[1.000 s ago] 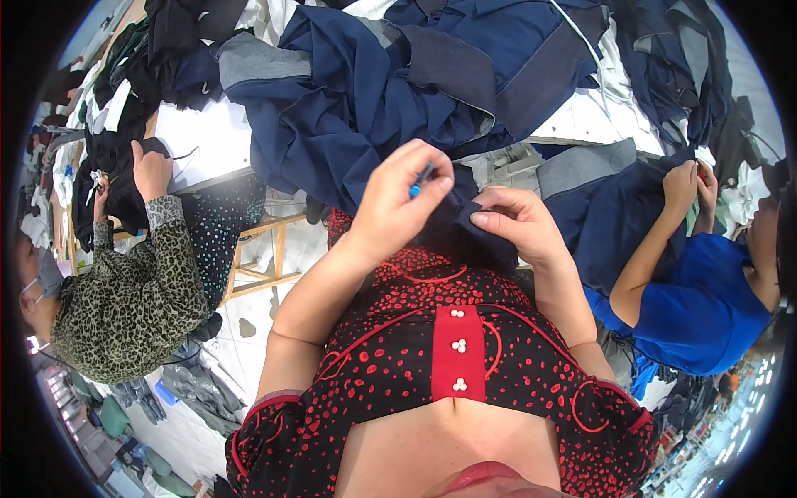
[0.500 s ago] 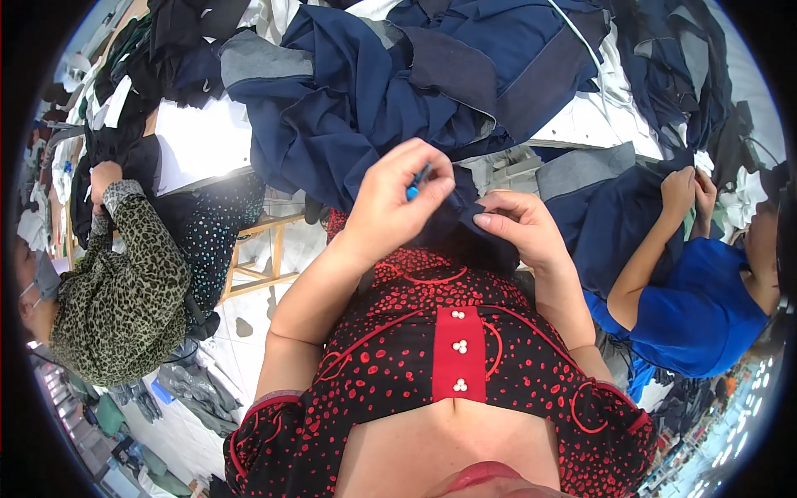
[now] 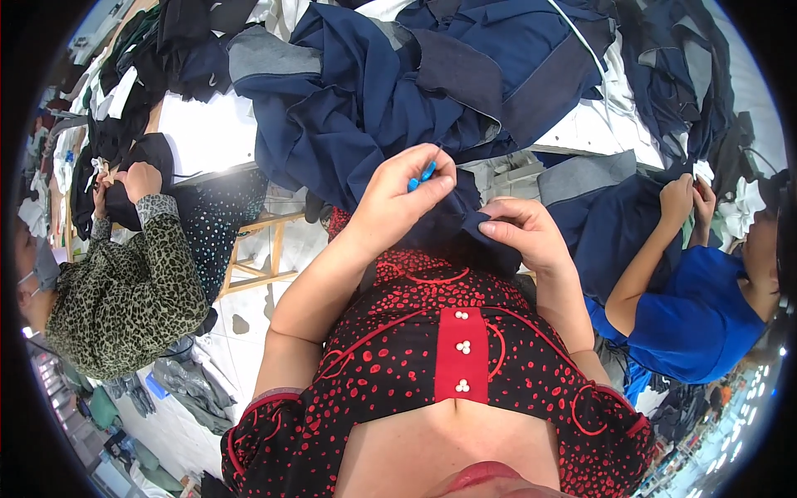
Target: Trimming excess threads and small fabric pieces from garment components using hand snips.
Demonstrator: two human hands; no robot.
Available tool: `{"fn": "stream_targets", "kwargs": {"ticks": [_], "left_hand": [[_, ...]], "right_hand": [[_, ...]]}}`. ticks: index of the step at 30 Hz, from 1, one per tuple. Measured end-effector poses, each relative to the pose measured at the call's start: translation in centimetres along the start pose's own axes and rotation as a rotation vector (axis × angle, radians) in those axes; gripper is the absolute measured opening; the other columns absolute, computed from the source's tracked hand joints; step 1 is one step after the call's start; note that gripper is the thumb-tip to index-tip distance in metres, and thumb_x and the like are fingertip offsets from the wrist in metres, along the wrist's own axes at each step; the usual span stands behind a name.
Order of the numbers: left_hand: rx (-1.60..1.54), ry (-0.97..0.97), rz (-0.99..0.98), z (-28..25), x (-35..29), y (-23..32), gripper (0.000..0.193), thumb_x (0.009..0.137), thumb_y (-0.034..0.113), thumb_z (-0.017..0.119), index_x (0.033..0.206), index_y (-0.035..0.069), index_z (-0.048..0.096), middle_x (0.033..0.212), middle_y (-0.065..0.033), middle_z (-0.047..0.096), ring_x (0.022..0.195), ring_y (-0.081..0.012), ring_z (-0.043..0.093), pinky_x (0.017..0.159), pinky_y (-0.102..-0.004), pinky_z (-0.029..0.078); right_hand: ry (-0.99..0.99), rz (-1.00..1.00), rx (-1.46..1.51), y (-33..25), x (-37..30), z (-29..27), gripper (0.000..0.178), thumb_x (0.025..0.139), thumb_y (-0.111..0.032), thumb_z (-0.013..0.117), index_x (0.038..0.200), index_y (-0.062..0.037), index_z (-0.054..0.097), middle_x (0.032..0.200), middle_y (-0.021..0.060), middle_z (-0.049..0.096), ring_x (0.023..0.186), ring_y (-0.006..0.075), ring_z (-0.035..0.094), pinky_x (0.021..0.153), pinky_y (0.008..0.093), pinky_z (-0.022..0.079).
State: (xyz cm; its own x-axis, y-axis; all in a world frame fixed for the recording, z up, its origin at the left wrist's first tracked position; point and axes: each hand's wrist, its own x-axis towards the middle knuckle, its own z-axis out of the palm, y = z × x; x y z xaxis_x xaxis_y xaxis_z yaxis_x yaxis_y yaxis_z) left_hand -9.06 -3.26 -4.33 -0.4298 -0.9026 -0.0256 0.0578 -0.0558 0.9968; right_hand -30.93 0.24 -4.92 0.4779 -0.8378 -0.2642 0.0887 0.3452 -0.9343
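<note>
My left hand, raised over my lap, has its fingers closed around a small blue-handled tool. A thin dark tip seems to stick out above the fingers; the rest of the tool is hidden in the grip. To its right, my right hand pinches the edge of a dark navy piece of cloth between thumb and fingers. That cloth hangs down over my lap, and its lower part is lost in shadow. Directly beyond both hands, a large heap of navy garments with grey panels spills over the table edge.
A white table lies under the heap, with a white cord across it. At left a person in a leopard-print top handles dark cloth; at right one in blue holds navy cloth. A wooden stool stands at left.
My left hand has turned slightly, so more of the blue tool shows. The right hand keeps its pinch on the cloth. The left co-worker's hands have shifted at the dark cloth.
</note>
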Motion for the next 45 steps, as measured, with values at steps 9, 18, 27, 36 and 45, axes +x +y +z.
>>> {"fn": "stream_targets", "kwargs": {"ticks": [9, 18, 27, 36, 45], "left_hand": [[0.571, -0.177, 0.31, -0.1, -1.2, 1.9, 0.013, 0.071, 0.0, 0.061, 0.081, 0.002, 0.054, 0.076, -0.0086, 0.052, 0.067, -0.0246, 0.054, 0.059, -0.0324, 0.044], [0.906, -0.303, 0.298, 0.3, -1.0, 3.4, 0.023, 0.062, 0.003, 0.061, 0.083, 0.004, 0.055, 0.081, -0.0087, 0.051, 0.072, -0.0285, 0.058, 0.058, -0.0376, 0.047], [1.025, -0.263, 0.337, 1.1, -0.9, 3.3, 0.02, 0.063, 0.006, 0.06, 0.082, 0.005, 0.055, 0.08, -0.0096, 0.052, 0.071, -0.0296, 0.058, 0.058, -0.0386, 0.047], [0.364, -0.217, 0.261, -1.7, 0.4, 2.6, 0.006, 0.072, 0.001, 0.058, 0.078, 0.001, 0.056, 0.072, -0.0054, 0.052, 0.067, -0.0145, 0.051, 0.061, -0.0268, 0.041], [0.592, -0.25, 0.352, 0.1, -0.4, 3.3, 0.016, 0.068, 0.0, 0.059, 0.083, 0.002, 0.054, 0.077, -0.0093, 0.055, 0.071, -0.0279, 0.058, 0.059, -0.0347, 0.046]], "right_hand": [[-0.011, -0.021, -0.03, 0.0, -0.1, 0.7, 0.014, 0.083, -0.001, 0.062, 0.096, 0.0035, 0.063, 0.085, 0.0001, 0.058, 0.08, 0.0062, 0.055, 0.072, 0.0211, 0.044], [-0.014, 0.023, -0.161, -0.2, -0.3, 1.2, 0.012, 0.084, -0.002, 0.059, 0.094, 0.003, 0.063, 0.081, -0.0013, 0.059, 0.075, 0.0039, 0.052, 0.066, 0.0199, 0.042], [0.086, 0.089, -0.279, -0.6, 0.0, 2.2, 0.016, 0.083, -0.003, 0.059, 0.097, 0.0034, 0.064, 0.082, 0.0009, 0.063, 0.076, 0.0054, 0.055, 0.069, 0.0212, 0.044], [0.041, 0.056, 0.015, -1.0, -0.8, 1.3, 0.018, 0.081, -0.004, 0.062, 0.097, 0.0042, 0.065, 0.087, 0.0021, 0.064, 0.08, 0.0076, 0.058, 0.074, 0.0212, 0.045], [0.079, 0.027, -0.045, -1.4, -0.5, 2.1, 0.013, 0.081, -0.004, 0.062, 0.093, 0.0026, 0.064, 0.083, 0.0, 0.062, 0.078, 0.0054, 0.055, 0.072, 0.0206, 0.044]]}}
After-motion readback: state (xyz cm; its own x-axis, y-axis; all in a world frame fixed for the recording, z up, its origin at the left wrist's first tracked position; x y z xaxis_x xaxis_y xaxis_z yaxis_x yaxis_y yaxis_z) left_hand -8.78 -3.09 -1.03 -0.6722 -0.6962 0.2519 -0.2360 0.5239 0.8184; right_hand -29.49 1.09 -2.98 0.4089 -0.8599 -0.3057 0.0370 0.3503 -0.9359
